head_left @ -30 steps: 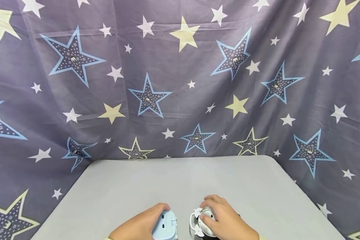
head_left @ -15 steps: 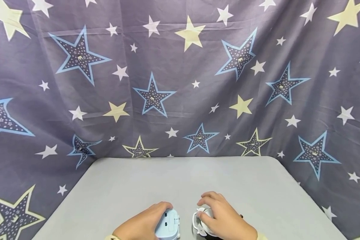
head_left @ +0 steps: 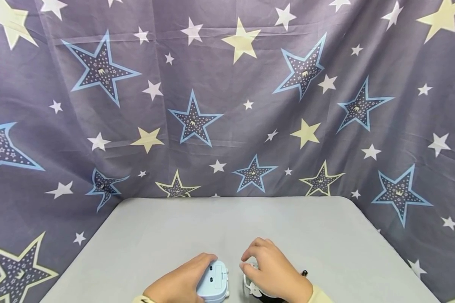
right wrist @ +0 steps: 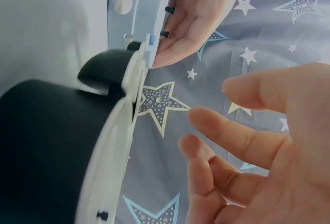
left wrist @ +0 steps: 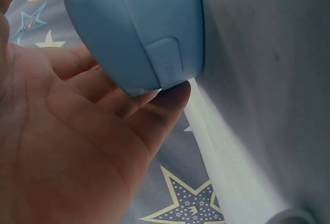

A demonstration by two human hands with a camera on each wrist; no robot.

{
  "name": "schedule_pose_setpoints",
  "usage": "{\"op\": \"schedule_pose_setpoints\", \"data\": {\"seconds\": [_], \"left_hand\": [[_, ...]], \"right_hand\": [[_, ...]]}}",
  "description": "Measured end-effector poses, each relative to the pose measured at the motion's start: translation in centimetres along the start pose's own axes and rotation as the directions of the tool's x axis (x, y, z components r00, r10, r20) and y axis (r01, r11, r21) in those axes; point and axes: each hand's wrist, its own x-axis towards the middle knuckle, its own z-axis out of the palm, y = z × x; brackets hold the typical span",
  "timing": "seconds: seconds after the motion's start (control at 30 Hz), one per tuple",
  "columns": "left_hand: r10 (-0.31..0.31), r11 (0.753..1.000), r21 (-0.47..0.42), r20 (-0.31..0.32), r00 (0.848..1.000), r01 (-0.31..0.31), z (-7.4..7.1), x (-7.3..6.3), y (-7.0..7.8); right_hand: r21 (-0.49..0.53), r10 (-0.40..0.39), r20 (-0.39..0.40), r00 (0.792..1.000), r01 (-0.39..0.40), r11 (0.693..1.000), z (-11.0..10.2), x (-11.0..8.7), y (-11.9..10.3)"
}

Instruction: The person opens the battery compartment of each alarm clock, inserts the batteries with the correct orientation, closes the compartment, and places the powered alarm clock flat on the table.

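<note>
My left hand point(head_left: 178, 280) grips a light blue alarm clock point(head_left: 215, 281) from its left side. The clock's back faces up, with two small black knobs and a battery cover. In the left wrist view, fingertips support the lower edge of the blue clock point(left wrist: 139, 23). My right hand point(head_left: 271, 269) hovers with bent fingers over a white-and-black twin-bell alarm clock point(head_left: 253, 290), largely covered by that hand in the head view. Seen from the right wrist, the fingers stand apart from the clock's white rim point(right wrist: 105, 167) and dark body point(right wrist: 46, 147), holding nothing.
A pale grey table point(head_left: 227, 223) stretches beyond both hands. Behind it and along its sides hangs a dark grey curtain point(head_left: 212, 63) printed with stars. A black peg-like part point(head_left: 304, 273) sticks out to the right of my right hand.
My right hand has come off the white alarm clock and lifted a little up and to the left. The left hand keeps its hold on the blue clock. The head view shifted slightly.
</note>
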Motion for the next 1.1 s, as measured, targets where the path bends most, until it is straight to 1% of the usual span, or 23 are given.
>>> {"op": "schedule_pose_setpoints", "data": {"seconds": [0.1,0.23,0.3,0.43,0.57,0.7,0.9,1.1], "left_hand": [[-0.018,1.0,0.006,-0.003,1.0,0.018,-0.1,-0.1,0.1],[-0.044,0.999,0.021,-0.02,0.999,0.044,-0.6,-0.3,0.2],[-0.042,0.999,0.018,-0.028,0.999,0.043,-0.9,-0.2,0.1],[-0.041,0.999,0.004,-0.023,0.999,0.041,-1.3,0.0,0.1],[-0.046,0.999,0.01,-0.015,0.999,0.046,-1.4,0.2,0.1],[-0.037,0.999,0.007,-0.013,0.999,0.037,-1.4,0.2,0.2],[-0.038,0.998,-0.044,0.0,0.999,0.038,-1.0,0.1,0.3],[-0.031,0.997,-0.076,0.002,1.0,0.031,-0.2,-0.2,0.3]], "right_hand": [[0.012,0.002,0.023,1.0,-0.003,1.0,0.1,0.5,-0.3],[0.016,-0.023,0.029,0.999,0.022,1.0,0.5,1.2,-0.6],[0.016,-0.037,0.029,0.999,0.036,0.999,0.7,1.5,-0.8],[0.015,-0.058,0.033,0.998,0.057,0.998,1.1,1.8,-1.1],[0.004,-0.084,0.036,0.996,0.084,0.996,1.7,1.6,-1.2],[0.01,-0.106,0.049,0.993,0.106,0.994,2.3,1.4,-1.3],[0.039,-0.111,0.068,0.992,0.108,0.993,2.9,0.7,-1.4],[0.023,-0.107,0.085,0.991,0.105,0.994,3.1,0.0,-1.4]]}}
